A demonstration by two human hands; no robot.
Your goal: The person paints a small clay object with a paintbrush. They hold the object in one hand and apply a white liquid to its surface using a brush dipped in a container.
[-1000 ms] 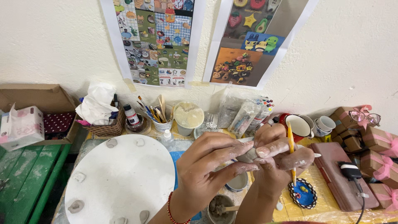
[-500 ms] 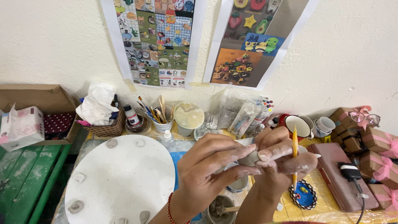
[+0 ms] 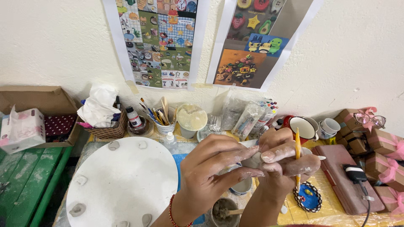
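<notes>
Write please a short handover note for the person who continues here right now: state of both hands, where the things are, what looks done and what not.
Left hand: fingers pinch a small grey clay piece, held up over the table.
Right hand: touches the same piece and grips a thin yellow tool, upright.
Round white board: small clay pieces lie around its rim.
Done: those rim pieces look shaped.
Left: the held piece is not yet on the board.

Bench layout, as we see it
Round board [image 3: 122, 180] left of our hands; brush cup [image 3: 164, 122] behind it; gift boxes [image 3: 385, 147] far right.
</notes>
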